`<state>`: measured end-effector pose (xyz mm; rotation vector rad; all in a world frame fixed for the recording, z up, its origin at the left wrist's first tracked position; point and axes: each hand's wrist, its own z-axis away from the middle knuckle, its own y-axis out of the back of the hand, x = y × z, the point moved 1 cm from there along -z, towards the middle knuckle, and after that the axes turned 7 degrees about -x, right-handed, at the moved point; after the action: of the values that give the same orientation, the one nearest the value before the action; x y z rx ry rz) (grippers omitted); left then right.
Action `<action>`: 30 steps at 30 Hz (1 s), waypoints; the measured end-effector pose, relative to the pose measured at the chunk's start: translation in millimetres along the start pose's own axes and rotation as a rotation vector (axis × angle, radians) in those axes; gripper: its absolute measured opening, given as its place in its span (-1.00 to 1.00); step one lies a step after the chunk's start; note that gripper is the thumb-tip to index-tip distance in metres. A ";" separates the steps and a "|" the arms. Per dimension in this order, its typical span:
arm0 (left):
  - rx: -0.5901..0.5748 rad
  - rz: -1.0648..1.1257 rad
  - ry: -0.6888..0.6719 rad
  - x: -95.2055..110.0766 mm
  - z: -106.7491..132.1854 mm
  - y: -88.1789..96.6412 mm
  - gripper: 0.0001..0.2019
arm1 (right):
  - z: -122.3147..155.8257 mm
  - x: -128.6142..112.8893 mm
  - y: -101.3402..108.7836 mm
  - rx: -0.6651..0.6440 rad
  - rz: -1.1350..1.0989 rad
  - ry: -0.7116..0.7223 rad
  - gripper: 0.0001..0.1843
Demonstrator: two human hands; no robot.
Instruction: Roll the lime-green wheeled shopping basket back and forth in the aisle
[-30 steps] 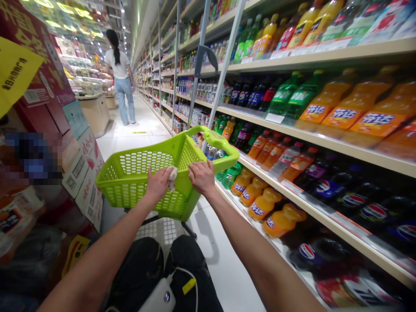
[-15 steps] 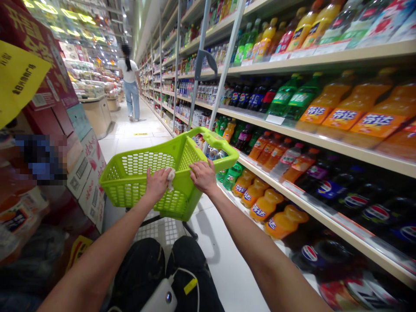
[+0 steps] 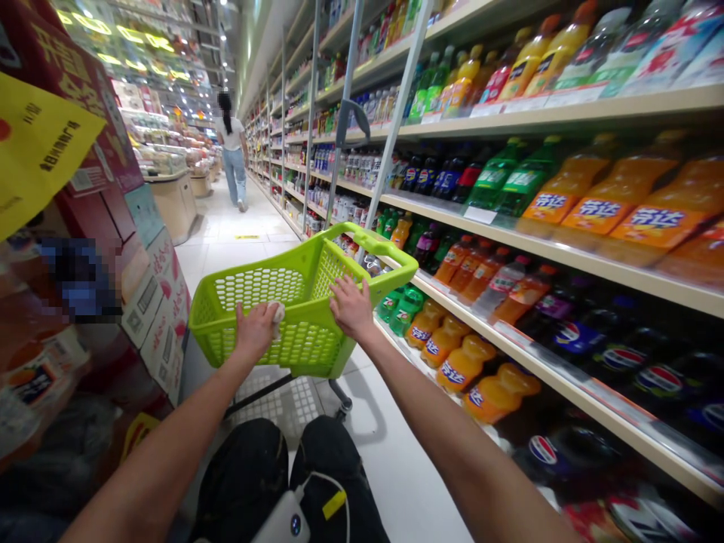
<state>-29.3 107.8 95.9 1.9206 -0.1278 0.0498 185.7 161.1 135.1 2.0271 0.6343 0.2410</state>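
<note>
My left hand is gripping the near rim of the green basket with a white cloth in it, and my right hand is gripping the rim too. The basket is sitting on a cart beside the drink shelf. I think that if it is swinging right, it could be bumping the orange bottles.

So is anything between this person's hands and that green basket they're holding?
Yes, on one side. A white wad sits between the left hand and the near rim of the green basket. The right hand grips the rim bare, with nothing visible in between.
</note>
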 end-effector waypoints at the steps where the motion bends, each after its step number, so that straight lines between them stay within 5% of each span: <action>1: 0.000 -0.001 -0.002 5.8 -0.6 -1.2 -0.63 | 1.0 -11.2 -3.2 -0.031 -0.015 0.043 -0.64; 6: -0.020 0.002 -0.083 20.8 1.4 -1.8 -0.62 | 4.8 -49.7 -25.1 -0.178 -0.064 0.068 -0.64; 15: -0.054 -0.001 -0.151 3.6 15.4 7.4 -0.62 | 18.2 -28.1 -34.3 -0.200 -0.061 -0.009 -0.56; 24: -0.094 -0.035 -0.057 23.5 12.2 5.7 -0.64 | 32.1 -67.9 -46.9 -0.219 -0.132 0.080 -0.53; 30: -0.186 -0.113 -0.100 -1.1 21.7 23.4 -0.66 | 45.5 -61.0 -54.1 -0.232 -0.169 0.031 -0.42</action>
<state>-33.7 79.5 110.1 1.7418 -0.0872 -0.1300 134.8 116.6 70.8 1.7411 0.7566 0.2342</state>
